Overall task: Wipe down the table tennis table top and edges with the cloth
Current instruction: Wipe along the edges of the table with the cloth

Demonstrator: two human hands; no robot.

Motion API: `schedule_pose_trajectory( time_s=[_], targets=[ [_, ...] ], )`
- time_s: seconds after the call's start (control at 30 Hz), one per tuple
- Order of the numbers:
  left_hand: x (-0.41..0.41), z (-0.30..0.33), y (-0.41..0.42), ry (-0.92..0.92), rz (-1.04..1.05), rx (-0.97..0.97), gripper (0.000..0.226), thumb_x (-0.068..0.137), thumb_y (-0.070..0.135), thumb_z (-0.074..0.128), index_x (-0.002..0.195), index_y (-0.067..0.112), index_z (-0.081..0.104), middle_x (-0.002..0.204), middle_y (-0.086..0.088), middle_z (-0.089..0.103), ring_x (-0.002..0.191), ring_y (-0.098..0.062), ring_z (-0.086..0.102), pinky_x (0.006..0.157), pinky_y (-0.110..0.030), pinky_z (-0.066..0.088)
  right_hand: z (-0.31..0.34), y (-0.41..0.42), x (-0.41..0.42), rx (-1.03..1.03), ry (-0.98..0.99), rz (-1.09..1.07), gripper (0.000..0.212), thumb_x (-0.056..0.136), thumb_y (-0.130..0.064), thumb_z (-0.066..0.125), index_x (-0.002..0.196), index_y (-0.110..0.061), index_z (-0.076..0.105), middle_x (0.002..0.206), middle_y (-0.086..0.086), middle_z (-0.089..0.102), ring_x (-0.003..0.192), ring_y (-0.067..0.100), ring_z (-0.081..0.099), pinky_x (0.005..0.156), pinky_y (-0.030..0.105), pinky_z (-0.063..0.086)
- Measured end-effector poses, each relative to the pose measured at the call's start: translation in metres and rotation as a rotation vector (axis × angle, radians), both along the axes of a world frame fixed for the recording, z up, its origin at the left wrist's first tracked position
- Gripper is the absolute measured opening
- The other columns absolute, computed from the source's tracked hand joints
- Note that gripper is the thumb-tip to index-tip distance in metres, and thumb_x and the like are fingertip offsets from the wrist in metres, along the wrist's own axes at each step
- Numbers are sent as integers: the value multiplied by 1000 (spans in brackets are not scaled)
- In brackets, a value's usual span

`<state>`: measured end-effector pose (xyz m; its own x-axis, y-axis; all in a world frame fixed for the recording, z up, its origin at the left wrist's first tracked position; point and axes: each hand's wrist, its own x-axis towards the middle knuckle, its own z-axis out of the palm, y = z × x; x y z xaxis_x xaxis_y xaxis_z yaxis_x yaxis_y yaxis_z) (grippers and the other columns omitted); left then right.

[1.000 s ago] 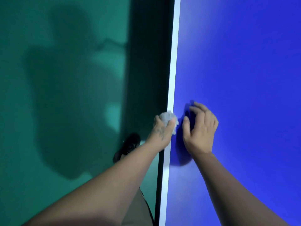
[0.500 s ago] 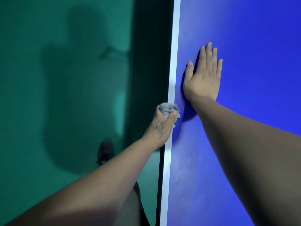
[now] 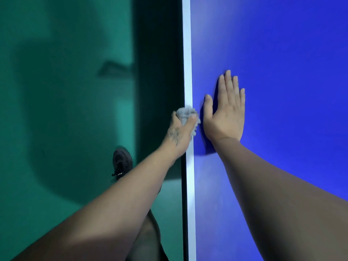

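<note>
The grey cloth (image 3: 185, 114) sat bunched against the white edge line (image 3: 188, 53) of the blue surface (image 3: 282, 53), about midway up the view and wrapped over the rim. The left hand (image 3: 179, 131) had it in a closed grip, thumb on top and fingers curled round the wad on the outer side, which probably let the cloth press on both the top stripe and the side face of the edge at once. That hold suited a stroke along the rim more than a sweep across the open top.

Just to the right of the cloth, almost touching it, the right hand (image 3: 225, 112) lay flat on the blue top, fingers straight and together, pointing to the far end and holding nothing. It looked like a brace, taking body weight while the person leaned over the edge.

Left of the surface, the green floor (image 3: 56, 129) carried the person's shadow, and a black shoe (image 3: 121, 161) stood near the edge, below the left forearm. The far length of the edge line was presumably still to be wiped.
</note>
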<state>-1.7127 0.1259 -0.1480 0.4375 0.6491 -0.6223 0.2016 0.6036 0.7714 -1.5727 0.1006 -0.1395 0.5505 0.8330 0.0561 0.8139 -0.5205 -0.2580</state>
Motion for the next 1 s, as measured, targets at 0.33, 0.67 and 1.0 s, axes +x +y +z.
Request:
schedule_pose_trajectory(
  time_s=[0.33,0.67,1.0],
  targets=[
    [-8,7,-5,-3,-28,7,38,100,48,53,120,16,54,98,14,65,81,-6,60,78,-22,49,3,3,1,-29,23,4,64,111,-38,42,169,-14,30,178,-1,20,166,18,10,134,48,12],
    [4,-3,18,41,-6,-186,96,79,85,59,142,14,45,132,-2,67,113,-11,67,102,-36,53,4,4,4,-35,33,13,64,109,-33,47,168,-11,31,178,2,23,166,22,13,134,52,15],
    [64,5,163,74,-39,-7,54,97,57,52,131,16,56,98,16,66,70,2,56,76,-20,46,4,3,4,-42,45,27,64,110,-32,44,167,-8,32,177,4,23,166,25,15,133,55,16]
  ],
)
